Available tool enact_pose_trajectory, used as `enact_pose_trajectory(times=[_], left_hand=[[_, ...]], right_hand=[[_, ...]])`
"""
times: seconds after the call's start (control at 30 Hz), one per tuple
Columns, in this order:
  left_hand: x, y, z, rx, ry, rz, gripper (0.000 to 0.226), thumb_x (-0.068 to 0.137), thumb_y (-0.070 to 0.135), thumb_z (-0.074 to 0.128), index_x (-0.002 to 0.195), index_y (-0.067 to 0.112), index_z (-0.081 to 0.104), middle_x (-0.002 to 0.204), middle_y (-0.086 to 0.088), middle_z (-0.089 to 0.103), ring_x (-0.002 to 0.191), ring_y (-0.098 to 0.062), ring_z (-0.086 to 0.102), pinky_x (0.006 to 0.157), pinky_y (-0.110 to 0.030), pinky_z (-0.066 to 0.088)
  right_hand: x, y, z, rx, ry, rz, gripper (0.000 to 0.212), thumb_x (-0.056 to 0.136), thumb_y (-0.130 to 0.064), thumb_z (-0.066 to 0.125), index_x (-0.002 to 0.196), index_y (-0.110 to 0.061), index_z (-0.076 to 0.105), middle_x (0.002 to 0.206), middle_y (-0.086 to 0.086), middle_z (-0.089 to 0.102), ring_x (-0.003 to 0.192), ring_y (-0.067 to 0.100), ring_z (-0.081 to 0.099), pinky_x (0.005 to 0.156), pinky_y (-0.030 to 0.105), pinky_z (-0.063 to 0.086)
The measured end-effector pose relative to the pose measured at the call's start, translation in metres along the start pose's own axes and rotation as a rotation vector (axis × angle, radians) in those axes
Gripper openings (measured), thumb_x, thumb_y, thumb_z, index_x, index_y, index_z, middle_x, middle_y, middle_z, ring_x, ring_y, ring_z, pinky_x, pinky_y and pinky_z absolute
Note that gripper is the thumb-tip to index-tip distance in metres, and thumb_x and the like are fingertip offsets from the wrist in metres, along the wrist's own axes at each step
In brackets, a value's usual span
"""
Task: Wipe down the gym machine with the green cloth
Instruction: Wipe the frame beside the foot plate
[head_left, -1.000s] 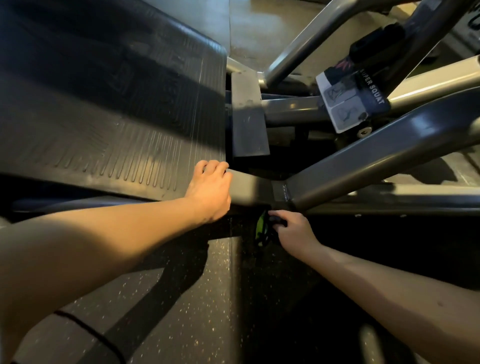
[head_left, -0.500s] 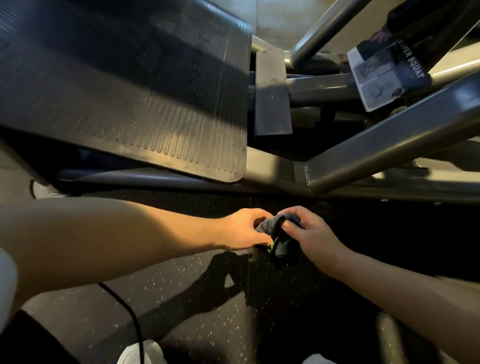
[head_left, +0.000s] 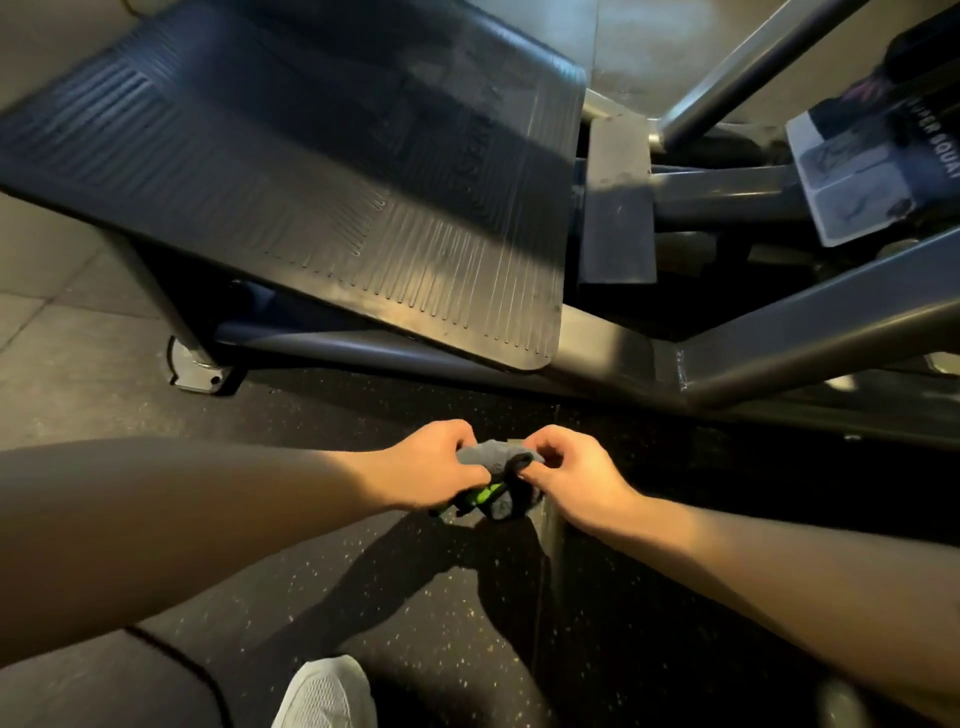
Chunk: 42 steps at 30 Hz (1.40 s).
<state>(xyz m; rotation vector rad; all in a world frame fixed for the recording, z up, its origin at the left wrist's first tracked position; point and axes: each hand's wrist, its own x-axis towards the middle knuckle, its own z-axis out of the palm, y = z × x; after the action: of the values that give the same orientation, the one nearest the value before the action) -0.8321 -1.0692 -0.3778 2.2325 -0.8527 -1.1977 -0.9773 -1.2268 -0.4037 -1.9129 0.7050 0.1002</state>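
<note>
My left hand (head_left: 434, 465) and right hand (head_left: 569, 475) both pinch crumpled grey-and-green cloth (head_left: 496, 480), low at 6 o'clock from ribbed black rubber footplate (head_left: 322, 176) of grey steel gym machine (head_left: 810, 327).

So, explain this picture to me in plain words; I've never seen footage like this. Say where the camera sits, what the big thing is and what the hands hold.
The camera is worn on a person's head and looks forward and down, so the two bare arms are the wearer's own. The left hand and right hand pinch a bunched grey-and-green cloth between them, above the speckled black rubber floor. Ahead stands a gym machine: a wide black ribbed footplate on a grey metal frame, with a label partly reading SQUAT. A white mesh shoe shows at the bottom.
</note>
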Motion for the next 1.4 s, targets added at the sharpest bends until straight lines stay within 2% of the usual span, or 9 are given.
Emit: enact_pose_trajectory(times=[0.1, 0.23, 0.57, 0.7, 0.9, 1.03, 1.17, 1.3, 1.4], left_hand=[[0.001, -0.006, -0.017, 0.041, 0.111, -0.016, 0.016, 0.091, 0.028, 0.073, 0.099, 0.021, 0.061, 0.096, 0.000, 0.068, 0.085, -0.009, 0.068, 0.063, -0.021, 0.050], [0.009, -0.016, -0.022, -0.052, 0.187, -0.089, 0.019, 0.092, 0.033, 0.074, 0.105, 0.024, 0.063, 0.098, 0.001, 0.070, 0.087, -0.009, 0.068, 0.066, -0.022, 0.049], [0.010, -0.032, -0.019, -0.522, 0.133, -0.208, 0.023, 0.094, 0.020, 0.068, 0.116, 0.016, 0.075, 0.111, -0.010, 0.076, 0.106, -0.026, 0.072, 0.103, -0.048, 0.053], [0.026, -0.033, -0.017, -0.593, 0.194, -0.262, 0.014, 0.085, 0.024, 0.076, 0.096, 0.019, 0.081, 0.100, -0.007, 0.078, 0.101, -0.025, 0.073, 0.102, -0.049, 0.054], [0.027, -0.049, -0.007, -0.469, 0.158, -0.261, 0.029, 0.091, 0.031, 0.075, 0.117, 0.022, 0.065, 0.107, -0.001, 0.070, 0.098, -0.014, 0.067, 0.077, -0.028, 0.052], [0.028, -0.052, -0.009, -0.321, 0.229, -0.219, 0.027, 0.090, 0.031, 0.075, 0.112, 0.017, 0.068, 0.104, -0.003, 0.070, 0.093, -0.014, 0.066, 0.078, -0.028, 0.051], [0.042, -0.050, -0.023, -0.393, 0.411, -0.225, 0.019, 0.090, 0.027, 0.074, 0.101, 0.014, 0.066, 0.097, -0.007, 0.068, 0.087, -0.019, 0.066, 0.070, -0.028, 0.053], [0.054, -0.056, -0.028, -0.465, 0.600, -0.155, 0.051, 0.092, 0.023, 0.070, 0.140, 0.017, 0.054, 0.129, -0.009, 0.062, 0.112, -0.021, 0.063, 0.088, -0.028, 0.048], [0.062, -0.058, -0.021, -0.338, 0.729, -0.073, 0.054, 0.093, 0.016, 0.069, 0.144, 0.018, 0.052, 0.156, -0.005, 0.038, 0.136, -0.025, 0.051, 0.111, -0.034, 0.042]], right_hand=[[0.011, -0.017, 0.010, 0.015, -0.049, 0.023, 0.006, 0.093, -0.022, 0.071, 0.099, -0.024, 0.070, 0.096, -0.005, 0.072, 0.091, 0.010, 0.069, 0.082, 0.033, 0.060], [0.025, -0.021, 0.032, 0.126, -0.046, 0.091, 0.018, 0.095, -0.014, 0.067, 0.111, -0.023, 0.063, 0.101, 0.000, 0.068, 0.088, 0.016, 0.071, 0.065, 0.029, 0.062], [0.036, -0.038, 0.051, 0.280, 0.000, 0.205, 0.029, 0.091, -0.029, 0.075, 0.113, -0.025, 0.056, 0.107, -0.001, 0.066, 0.090, 0.013, 0.071, 0.069, 0.029, 0.063], [0.040, -0.034, 0.051, 0.207, 0.088, 0.203, 0.019, 0.093, -0.026, 0.073, 0.105, -0.026, 0.058, 0.103, -0.001, 0.066, 0.090, 0.014, 0.069, 0.074, 0.033, 0.063], [0.053, -0.039, 0.063, 0.199, 0.074, 0.182, 0.017, 0.095, -0.014, 0.067, 0.103, -0.028, 0.064, 0.101, -0.001, 0.068, 0.087, 0.015, 0.071, 0.072, 0.033, 0.064], [0.058, -0.041, 0.073, 0.184, 0.094, 0.170, 0.023, 0.098, -0.011, 0.064, 0.117, -0.024, 0.067, 0.107, -0.002, 0.069, 0.090, 0.014, 0.069, 0.069, 0.027, 0.061], [0.071, -0.033, 0.076, 0.188, 0.186, 0.217, 0.042, 0.093, -0.006, 0.064, 0.133, -0.018, 0.062, 0.120, 0.002, 0.068, 0.096, 0.021, 0.071, 0.081, 0.042, 0.063], [0.074, -0.021, 0.070, 0.100, 0.280, 0.268, 0.056, 0.094, -0.006, 0.063, 0.146, -0.022, 0.051, 0.140, 0.001, 0.058, 0.124, 0.024, 0.061, 0.102, 0.047, 0.054], [0.076, -0.014, 0.072, 0.104, 0.436, 0.281, 0.057, 0.097, -0.013, 0.062, 0.150, -0.026, 0.043, 0.147, 0.000, 0.049, 0.131, 0.024, 0.055, 0.108, 0.046, 0.050]])
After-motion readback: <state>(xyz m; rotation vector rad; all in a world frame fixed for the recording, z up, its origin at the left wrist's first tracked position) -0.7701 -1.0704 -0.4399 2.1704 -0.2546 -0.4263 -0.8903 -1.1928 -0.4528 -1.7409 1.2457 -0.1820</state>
